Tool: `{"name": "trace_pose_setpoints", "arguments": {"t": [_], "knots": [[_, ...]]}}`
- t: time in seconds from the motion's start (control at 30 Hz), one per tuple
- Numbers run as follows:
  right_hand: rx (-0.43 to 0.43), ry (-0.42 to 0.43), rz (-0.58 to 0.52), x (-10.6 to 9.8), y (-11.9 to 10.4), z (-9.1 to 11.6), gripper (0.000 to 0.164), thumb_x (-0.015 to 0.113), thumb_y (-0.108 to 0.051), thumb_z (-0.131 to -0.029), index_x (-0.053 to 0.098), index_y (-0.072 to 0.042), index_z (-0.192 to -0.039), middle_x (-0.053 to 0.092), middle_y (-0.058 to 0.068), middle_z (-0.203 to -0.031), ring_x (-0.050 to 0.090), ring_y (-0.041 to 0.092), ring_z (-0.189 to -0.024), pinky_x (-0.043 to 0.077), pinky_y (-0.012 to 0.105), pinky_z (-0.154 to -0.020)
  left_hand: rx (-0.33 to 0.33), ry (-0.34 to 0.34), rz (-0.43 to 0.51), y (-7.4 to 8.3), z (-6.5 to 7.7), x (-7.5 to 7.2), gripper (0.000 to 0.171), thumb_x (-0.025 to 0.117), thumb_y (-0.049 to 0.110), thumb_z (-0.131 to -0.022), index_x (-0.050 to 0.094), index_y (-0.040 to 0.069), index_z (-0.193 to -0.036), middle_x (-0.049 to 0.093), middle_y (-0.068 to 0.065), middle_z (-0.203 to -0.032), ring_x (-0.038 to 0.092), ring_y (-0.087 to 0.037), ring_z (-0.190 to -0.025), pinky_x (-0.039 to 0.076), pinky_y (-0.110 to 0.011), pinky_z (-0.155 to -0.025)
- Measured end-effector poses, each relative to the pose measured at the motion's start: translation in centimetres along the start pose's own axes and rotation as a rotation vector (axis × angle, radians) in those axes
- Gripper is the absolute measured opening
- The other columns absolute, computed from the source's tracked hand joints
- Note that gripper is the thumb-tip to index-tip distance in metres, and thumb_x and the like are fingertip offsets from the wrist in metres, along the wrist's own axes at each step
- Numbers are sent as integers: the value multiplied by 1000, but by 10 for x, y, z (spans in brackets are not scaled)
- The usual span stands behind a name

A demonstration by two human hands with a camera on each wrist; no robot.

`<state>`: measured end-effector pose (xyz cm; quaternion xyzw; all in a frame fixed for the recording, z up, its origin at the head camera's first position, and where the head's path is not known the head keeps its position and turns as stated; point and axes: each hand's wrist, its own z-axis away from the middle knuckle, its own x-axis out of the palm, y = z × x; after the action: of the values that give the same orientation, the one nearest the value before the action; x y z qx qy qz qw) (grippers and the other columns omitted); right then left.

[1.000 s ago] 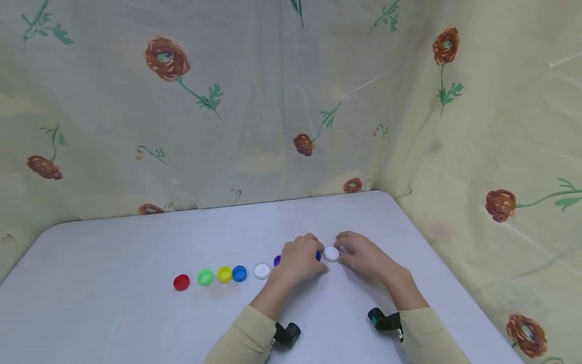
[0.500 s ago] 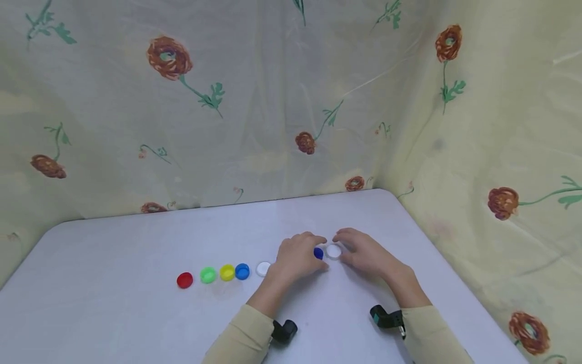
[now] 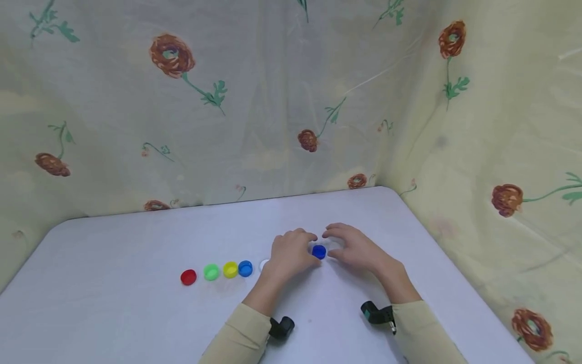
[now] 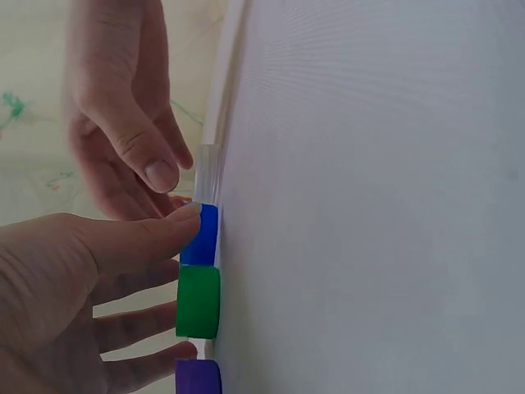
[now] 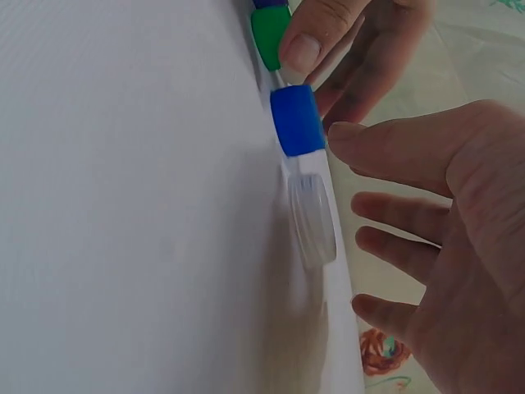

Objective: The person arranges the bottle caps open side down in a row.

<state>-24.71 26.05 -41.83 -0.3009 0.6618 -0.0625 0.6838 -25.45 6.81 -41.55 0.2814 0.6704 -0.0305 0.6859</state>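
Note:
A dark blue bottle cap (image 3: 319, 252) lies on the white table between my two hands. My left hand (image 3: 293, 253) spreads thumb and forefinger at its left side; in the left wrist view the thumbtip overlaps the cap's edge. My right hand (image 3: 356, 247) reaches in from the right, fingers apart, thumbtip right at the blue cap in the right wrist view. A clear whitish cap (image 5: 312, 217) stands beside the blue one, hidden by the right hand in the head view. A green cap (image 4: 198, 301) and a purple cap (image 4: 198, 377) continue the row, behind my left hand.
Leftward along the row lie a white cap (image 3: 263, 265), partly covered by my left hand, a lighter blue cap (image 3: 245, 268), a yellow cap (image 3: 230, 269), a light green cap (image 3: 211, 272) and a red cap (image 3: 188, 277). A flowered curtain (image 3: 254, 126) borders the table's back and right edges.
My right hand has moved left from beside the whitish cap to the dark blue cap, covering the whitish one. My left hand has drawn slightly left, exposing more of the blue cap.

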Motion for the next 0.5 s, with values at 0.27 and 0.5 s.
{"name": "trace_pose_setpoints", "arguments": {"t": [0.27, 0.5], "knots": [[8, -17, 7, 2, -7, -5, 39, 69, -13, -87, 66, -6, -125, 53, 17, -146, 42, 39, -141, 33, 57, -116, 1, 29, -32, -4, 0, 0, 44, 79, 43, -81, 73, 22, -120, 71, -1, -117, 66, -24, -106, 50, -47, -90], [7, -34, -4, 9, -1, -9, 27, 71, -14, -87, 71, -9, -113, 56, 17, -143, 45, 39, -139, 34, 56, -115, 8, 39, -40, -4, 0, 3, 38, 78, 42, -83, 75, 22, -115, 72, 0, -112, 65, -23, -103, 50, -46, -89]]}}
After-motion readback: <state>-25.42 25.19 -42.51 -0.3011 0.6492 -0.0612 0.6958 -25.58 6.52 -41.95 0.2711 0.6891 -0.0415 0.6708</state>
